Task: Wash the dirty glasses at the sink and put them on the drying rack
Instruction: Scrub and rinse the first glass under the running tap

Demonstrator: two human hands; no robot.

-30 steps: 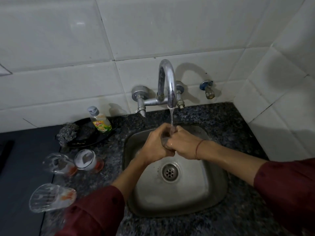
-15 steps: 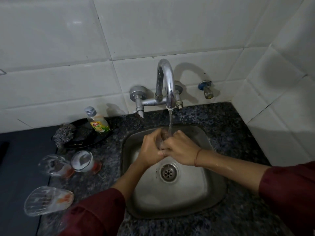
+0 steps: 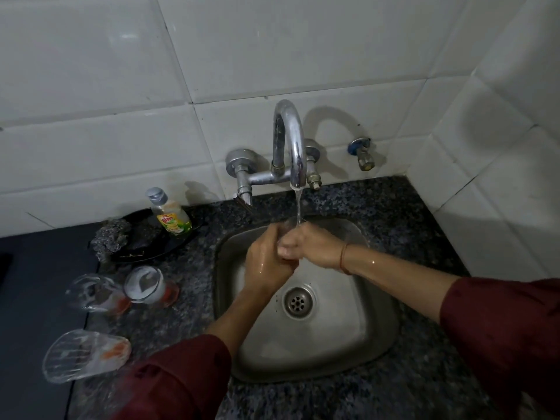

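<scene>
Running from the curved tap (image 3: 289,140), a thin stream of water (image 3: 298,207) falls onto both hands, which meet over the far part of the steel sink (image 3: 372,322). The left hand (image 3: 266,262) and the right hand (image 3: 306,247) are pressed together, fingers curled around something small under the stream. A clear glass seems to sit between them, but it is almost wholly hidden, so what each grip is clenched on cannot be told for sure. Both forearms are bare and wet, with dark red sleeves (image 3: 500,325) pushed back, and a thin band (image 3: 344,257) circles the right wrist.

On the speckled dark counter (image 3: 409,213) left of the sink lie three dirty glasses on their sides: one nearest the sink (image 3: 145,286) with white film inside, one just to its left (image 3: 94,294), and one nearer the camera (image 3: 85,356) with orange residue at its base. Farther back on the left, a black tray (image 3: 151,244) carries a bottle of yellow-green dish liquid (image 3: 171,215) and a steel scrubber (image 3: 110,239). White tiles (image 3: 121,71) cover the wall behind.
</scene>
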